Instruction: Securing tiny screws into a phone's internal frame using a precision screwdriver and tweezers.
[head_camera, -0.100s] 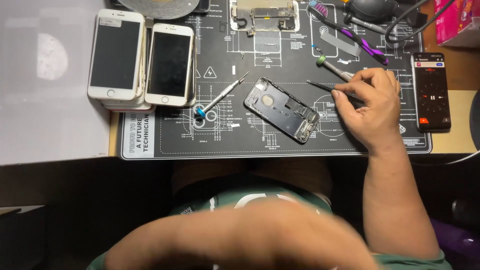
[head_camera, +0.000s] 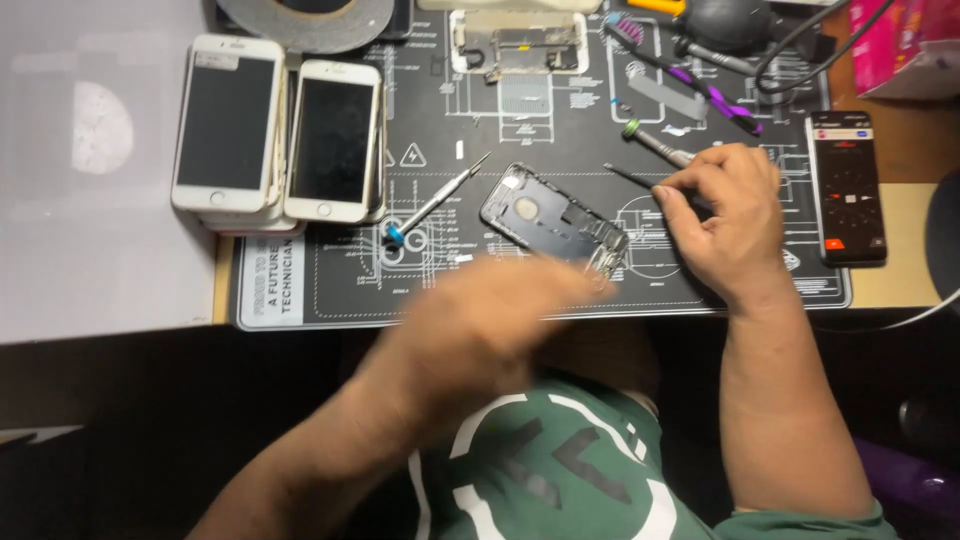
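An opened dark phone housing (head_camera: 553, 220) lies tilted in the middle of the black repair mat (head_camera: 340, 285). My right hand (head_camera: 725, 220) rests on the mat just right of it, fingers pinched on thin black tweezers (head_camera: 630, 177) that point left. My left hand (head_camera: 500, 315) is blurred, raised over the mat's front edge and reaching toward the near end of the housing; whether it holds anything is unclear. A blue-tipped screwdriver (head_camera: 435, 203) lies to the left of the housing.
Two white phones (head_camera: 228, 125) (head_camera: 333, 140) lie side by side at the left, on stacks. A tape roll (head_camera: 305, 20), a phone screen part (head_camera: 515, 40), purple-handled tools (head_camera: 700, 90), a green-tipped screwdriver (head_camera: 655, 145) and a dark phone with lit screen (head_camera: 848, 185) ring the mat.
My left arm has swung up from my lap toward the phone housing. My right hand holds its place with the tweezers.
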